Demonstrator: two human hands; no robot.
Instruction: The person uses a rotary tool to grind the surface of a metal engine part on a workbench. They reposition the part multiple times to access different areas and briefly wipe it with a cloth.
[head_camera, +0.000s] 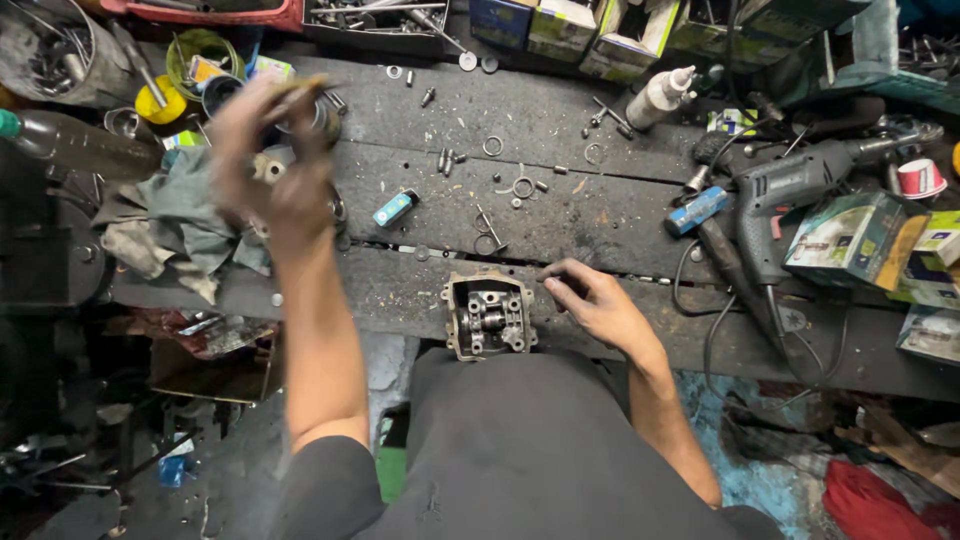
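A grimy metal engine part (488, 315), boxy with an open top and small shafts inside, sits at the near edge of the dark wooden workbench (560, 215). My right hand (597, 300) rests on the bench just right of it, fingers curled, touching the wood, holding nothing I can see. My left hand (272, 165) is raised over the left part of the bench, blurred by motion, fingers closed around a small brownish piece (300, 92) at the fingertips. Below that hand lies a crumpled grey-green rag (180, 215).
Loose washers, rings and bolts (515, 185) are scattered over the bench middle. A small blue lighter-like object (394, 208) lies left of centre. An electric drill (790, 190) with its cord, a white squeeze bottle (660, 97) and cardboard boxes (855, 238) crowd the right. Tins and trays of parts line the back.
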